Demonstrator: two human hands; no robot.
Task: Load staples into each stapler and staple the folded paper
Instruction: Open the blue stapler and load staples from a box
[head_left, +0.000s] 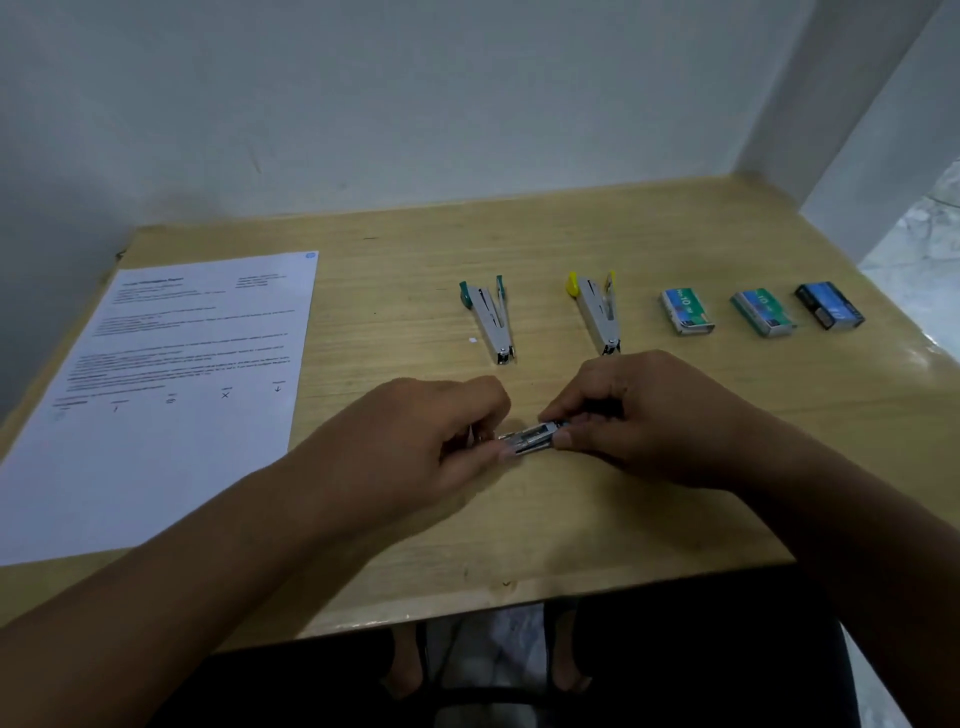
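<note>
A small metal stapler with a blue rear end (530, 439) lies crosswise near the front middle of the light wooden bench (571, 519), held at both ends by a person seated before it. The left hand (415, 441) curls its fingers round the stapler's left end in a clenched grip, while the right hand (634, 415) pinches the right end, its thumb and fingertips closed on the blue part. Only the silver middle section of the tool shows between the two hands; whether staples sit inside cannot be told.

Just beyond the hands lie two more staplers, both swung open in a V: a silver stapler with green ends (491, 322) to the left and a silver stapler with yellow ends (597, 312) to the right, apart from each other. Farther right, three small staple boxes stand in a row: a green-and-blue box (687, 310), a second green-and-blue box (762, 313) and a dark blue box (829, 305).

A white printed sheet of paper (171, 395) lies flat on the bench's left side, well apart from the staplers. A tiny white scrap (471, 340) rests beside the green stapler. Pale walls (415, 104) enclose the bench at the back and right.
</note>
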